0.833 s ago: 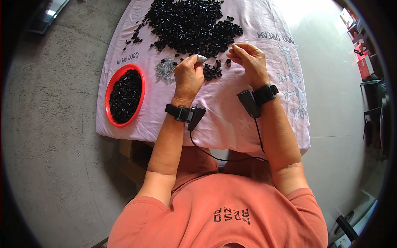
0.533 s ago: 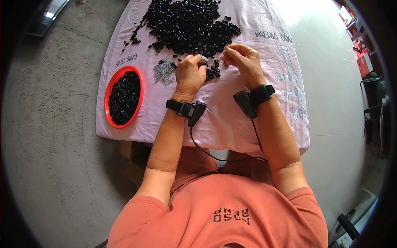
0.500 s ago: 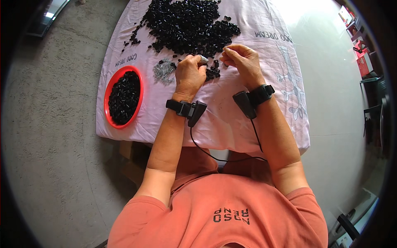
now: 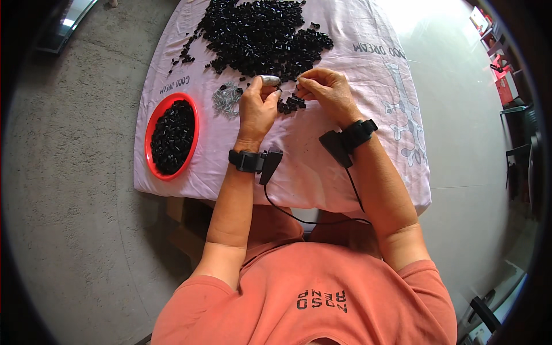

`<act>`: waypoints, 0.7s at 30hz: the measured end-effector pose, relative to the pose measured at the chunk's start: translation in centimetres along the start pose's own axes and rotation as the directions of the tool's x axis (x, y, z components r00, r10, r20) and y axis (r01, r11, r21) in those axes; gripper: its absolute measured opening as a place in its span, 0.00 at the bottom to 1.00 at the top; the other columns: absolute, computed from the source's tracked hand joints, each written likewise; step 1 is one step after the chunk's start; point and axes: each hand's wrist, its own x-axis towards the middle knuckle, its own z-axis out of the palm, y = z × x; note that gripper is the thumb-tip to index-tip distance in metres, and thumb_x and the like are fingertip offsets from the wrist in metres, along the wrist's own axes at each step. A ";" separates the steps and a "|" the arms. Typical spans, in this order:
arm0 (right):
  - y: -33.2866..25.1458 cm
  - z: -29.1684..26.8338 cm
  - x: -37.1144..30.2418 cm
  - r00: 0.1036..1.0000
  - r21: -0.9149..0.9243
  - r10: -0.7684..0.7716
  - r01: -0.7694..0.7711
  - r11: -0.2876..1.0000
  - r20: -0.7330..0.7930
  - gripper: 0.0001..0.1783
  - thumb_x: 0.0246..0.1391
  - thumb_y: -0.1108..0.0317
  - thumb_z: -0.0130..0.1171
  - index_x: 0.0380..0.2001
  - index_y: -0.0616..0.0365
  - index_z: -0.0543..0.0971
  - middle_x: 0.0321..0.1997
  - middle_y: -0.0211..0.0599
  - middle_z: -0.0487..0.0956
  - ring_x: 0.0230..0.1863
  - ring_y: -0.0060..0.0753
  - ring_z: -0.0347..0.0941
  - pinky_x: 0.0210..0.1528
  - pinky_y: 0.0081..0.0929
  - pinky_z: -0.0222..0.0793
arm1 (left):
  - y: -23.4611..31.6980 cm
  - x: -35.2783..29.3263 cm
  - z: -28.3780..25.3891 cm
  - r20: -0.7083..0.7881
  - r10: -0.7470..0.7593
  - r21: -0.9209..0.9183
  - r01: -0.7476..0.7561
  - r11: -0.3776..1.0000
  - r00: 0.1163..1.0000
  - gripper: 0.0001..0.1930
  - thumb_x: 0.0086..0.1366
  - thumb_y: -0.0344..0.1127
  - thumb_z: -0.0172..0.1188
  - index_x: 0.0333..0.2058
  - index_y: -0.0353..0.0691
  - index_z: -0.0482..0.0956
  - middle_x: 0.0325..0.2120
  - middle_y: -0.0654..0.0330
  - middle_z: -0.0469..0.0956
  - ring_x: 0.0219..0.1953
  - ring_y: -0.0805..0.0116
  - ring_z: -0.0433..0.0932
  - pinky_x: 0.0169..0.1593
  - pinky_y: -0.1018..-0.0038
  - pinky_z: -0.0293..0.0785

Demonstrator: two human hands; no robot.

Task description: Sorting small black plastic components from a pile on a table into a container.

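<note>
My left hand (image 4: 257, 115) is closed in a pinch, its index finger wrapped in silvery-grey tape. A small black plastic piece (image 4: 279, 89) shows at its fingertips. Close by on the right, my right hand (image 4: 332, 95) has thumb and index finger pressed together; whatever is between them is too small to make out. Below the fingertips lies a little cluster of loose black plastic pieces (image 4: 293, 104). Thin, clear or silvery pins (image 4: 226, 99) form a small heap left of my left hand. Beyond both hands spreads a large pile of black plastic pieces (image 4: 259, 37).
A red plastic bowl (image 4: 196, 129) filled with similar black pieces stands at the table's left side. Pale pink printed cloth (image 4: 310, 167) covers the table. Straps with black devices sit on both wrists, joined by a cable (image 4: 299, 221) hanging over the near edge.
My left hand has turned so the taped finger points right and a black piece shows at its tips. My right hand has shifted slightly left and down, nearer the left.
</note>
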 end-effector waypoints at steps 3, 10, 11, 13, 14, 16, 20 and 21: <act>0.2 0.2 -0.2 0.999 0.021 0.029 -0.029 0.999 0.030 0.10 0.63 0.67 0.61 0.41 0.63 0.82 0.34 0.36 0.84 0.35 0.25 0.83 0.39 0.21 0.79 | 0.4 -0.7 -0.3 0.060 -0.053 -0.146 0.061 0.987 0.997 0.09 0.67 0.24 0.58 0.44 0.34 0.82 0.36 0.64 0.82 0.34 0.79 0.78 0.41 0.81 0.75; -0.4 0.9 -0.5 0.996 -0.010 0.062 -0.062 0.998 0.069 0.10 0.62 0.68 0.62 0.42 0.64 0.82 0.34 0.35 0.84 0.35 0.24 0.82 0.38 0.20 0.79 | -0.1 -1.2 -0.3 0.123 -0.114 -0.447 0.157 0.880 0.986 0.11 0.69 0.25 0.58 0.48 0.35 0.83 0.36 0.66 0.83 0.35 0.81 0.78 0.43 0.82 0.74; -0.3 0.8 -0.4 0.995 -0.016 0.059 -0.058 0.998 0.082 0.10 0.62 0.68 0.62 0.42 0.64 0.82 0.34 0.35 0.84 0.35 0.24 0.82 0.38 0.20 0.79 | -0.1 -1.3 -0.3 0.126 -0.110 -0.465 0.157 0.871 0.986 0.11 0.69 0.25 0.58 0.48 0.36 0.83 0.36 0.66 0.83 0.36 0.81 0.78 0.43 0.82 0.74; -0.2 0.6 -0.3 0.994 -0.027 0.058 -0.056 0.998 0.096 0.10 0.62 0.69 0.62 0.42 0.64 0.82 0.35 0.34 0.84 0.35 0.23 0.82 0.37 0.20 0.79 | -0.1 -1.2 -0.1 0.134 -0.103 -0.500 0.157 0.852 0.986 0.10 0.69 0.25 0.58 0.47 0.36 0.83 0.36 0.66 0.83 0.36 0.81 0.78 0.43 0.82 0.74; -0.2 0.6 -0.3 0.993 -0.030 0.060 -0.057 0.998 0.099 0.10 0.62 0.69 0.62 0.42 0.64 0.82 0.35 0.34 0.84 0.35 0.23 0.82 0.37 0.19 0.79 | -0.2 -1.2 0.1 0.122 -0.102 -0.507 0.151 0.848 0.987 0.10 0.69 0.25 0.58 0.47 0.36 0.83 0.36 0.66 0.83 0.36 0.81 0.78 0.43 0.82 0.74; -0.2 0.7 -0.3 0.993 -0.034 0.061 -0.058 0.998 0.102 0.10 0.62 0.69 0.62 0.42 0.64 0.82 0.35 0.33 0.84 0.35 0.22 0.82 0.37 0.19 0.78 | -0.3 -1.1 0.4 0.099 -0.103 -0.524 0.140 0.840 0.990 0.09 0.69 0.26 0.59 0.46 0.37 0.83 0.36 0.66 0.83 0.35 0.81 0.78 0.43 0.82 0.74; -0.5 0.7 -0.5 0.992 -0.031 0.065 -0.062 0.998 0.106 0.09 0.62 0.69 0.61 0.42 0.64 0.82 0.34 0.32 0.83 0.34 0.22 0.82 0.37 0.19 0.78 | -0.5 -1.0 0.6 0.044 -0.048 -0.523 0.064 0.850 0.998 0.08 0.69 0.26 0.59 0.45 0.36 0.83 0.34 0.67 0.82 0.34 0.81 0.77 0.41 0.83 0.73; -0.5 0.8 -0.5 0.992 -0.029 0.068 -0.065 0.997 0.108 0.09 0.62 0.69 0.61 0.42 0.64 0.82 0.34 0.32 0.83 0.34 0.21 0.82 0.37 0.19 0.78 | -0.5 -0.9 0.6 0.035 -0.044 -0.519 0.056 0.853 0.998 0.08 0.69 0.26 0.59 0.45 0.36 0.83 0.33 0.67 0.82 0.34 0.81 0.76 0.40 0.83 0.73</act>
